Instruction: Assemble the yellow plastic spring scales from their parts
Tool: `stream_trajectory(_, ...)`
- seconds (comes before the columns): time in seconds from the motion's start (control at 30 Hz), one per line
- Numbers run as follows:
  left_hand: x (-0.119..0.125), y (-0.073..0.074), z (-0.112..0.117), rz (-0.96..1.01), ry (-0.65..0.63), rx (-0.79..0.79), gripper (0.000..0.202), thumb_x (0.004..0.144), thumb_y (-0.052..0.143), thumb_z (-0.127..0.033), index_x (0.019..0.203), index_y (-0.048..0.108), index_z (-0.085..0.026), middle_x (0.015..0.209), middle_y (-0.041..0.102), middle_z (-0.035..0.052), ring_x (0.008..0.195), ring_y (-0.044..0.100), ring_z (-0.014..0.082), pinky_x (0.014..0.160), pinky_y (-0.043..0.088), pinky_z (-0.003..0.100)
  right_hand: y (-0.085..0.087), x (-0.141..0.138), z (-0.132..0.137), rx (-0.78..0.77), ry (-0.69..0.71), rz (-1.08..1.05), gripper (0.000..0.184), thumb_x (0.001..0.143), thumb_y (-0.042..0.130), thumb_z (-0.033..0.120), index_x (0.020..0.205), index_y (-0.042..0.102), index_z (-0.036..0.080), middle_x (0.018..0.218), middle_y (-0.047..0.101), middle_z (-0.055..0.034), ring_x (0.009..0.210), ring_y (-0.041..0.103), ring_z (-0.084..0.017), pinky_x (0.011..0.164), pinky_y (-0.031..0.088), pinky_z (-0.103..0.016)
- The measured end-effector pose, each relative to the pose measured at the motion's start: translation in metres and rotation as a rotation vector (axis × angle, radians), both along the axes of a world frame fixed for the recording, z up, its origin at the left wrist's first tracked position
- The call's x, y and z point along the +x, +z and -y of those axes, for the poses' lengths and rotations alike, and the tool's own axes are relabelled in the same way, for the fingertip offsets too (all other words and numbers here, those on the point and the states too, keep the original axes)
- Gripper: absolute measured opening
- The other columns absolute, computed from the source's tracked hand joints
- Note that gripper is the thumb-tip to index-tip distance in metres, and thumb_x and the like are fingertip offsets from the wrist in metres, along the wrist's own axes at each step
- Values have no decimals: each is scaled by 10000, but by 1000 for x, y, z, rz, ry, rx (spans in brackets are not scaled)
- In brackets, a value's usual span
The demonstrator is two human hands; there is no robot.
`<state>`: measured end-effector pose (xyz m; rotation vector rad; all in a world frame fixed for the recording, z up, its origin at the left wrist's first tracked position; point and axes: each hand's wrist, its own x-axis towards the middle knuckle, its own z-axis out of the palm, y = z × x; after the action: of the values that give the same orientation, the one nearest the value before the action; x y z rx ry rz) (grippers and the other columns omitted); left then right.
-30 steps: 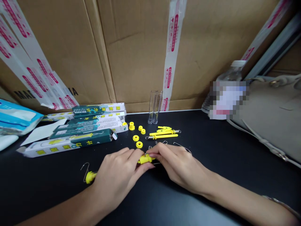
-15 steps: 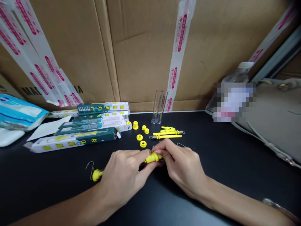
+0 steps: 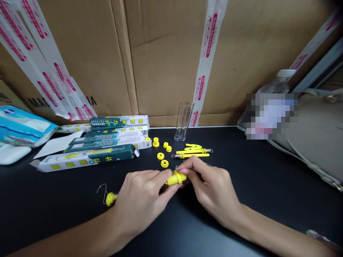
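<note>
One yellow fitting (image 3: pixel 175 179) is noted between two hands, at the fingertips of both: the left hand (image 3: pixel 143 196) grips its left end, one hooked yellow cap (image 3: pixel 110 199) protruding on that hand's outer side, and the right hand (image 3: pixel 213 187) is narrowed to a pinch at its right end. Beyond lie six small yellow collars (image 3: pixel 155 143); farther back, two clear tubes (image 3: pixel 179 122) stand side by side.

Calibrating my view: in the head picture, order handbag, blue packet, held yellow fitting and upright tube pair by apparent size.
Handbag, cut off
Blue packet, also cut off
Upright tube pair
Held yellow fitting
</note>
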<state>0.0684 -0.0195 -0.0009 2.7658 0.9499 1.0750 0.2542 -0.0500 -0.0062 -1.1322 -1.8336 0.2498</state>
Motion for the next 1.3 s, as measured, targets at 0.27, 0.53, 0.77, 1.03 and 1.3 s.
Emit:
stream_trajectory(0.27,-1,-1,0,-90,13,82,392,1039,434,-392,909,725,-164,639,681,2,508,642,178,510,449,304,0,9,-6,-3,102,92,204,948,446,47,905,593,181,775,728,-4,604,678,-95,570,490,-162)
stream_trajectory(0.53,-2,0,0,-166,30,-16,359,977,541,-484,1121,633,-169,826,757,30,681,734,217,588,511,298,11,11,-2,-316,128,-55,215,988,463,161,840,617,186,592,616,36,496,600,-98,516,458,-183)
stream_trajectory(0.77,0,4,4,-246,22,-81,257,913,676,-404,1019,595,-184,787,736,-3,676,740,222,578,520,298,16,19,-5,-301,192,86,236,939,429,69,856,619,181,625,618,24,503,593,-106,524,457,-194)
stream_trajectory(1.03,3,1,5,-237,0,52,407,1043,342,-474,857,568,-191,656,654,-18,547,684,190,477,449,311,14,28,-6,52,220,404,307,927,376,23,1001,641,159,725,638,-24,585,574,-136,550,445,-227)
stream_trajectory(1.3,-4,6,8,-199,-32,272,288,1037,449,-365,886,598,-171,637,622,-22,515,603,165,489,434,320,3,28,5,1,241,220,347,875,366,-21,1018,604,188,765,647,7,556,576,-92,544,465,-185)
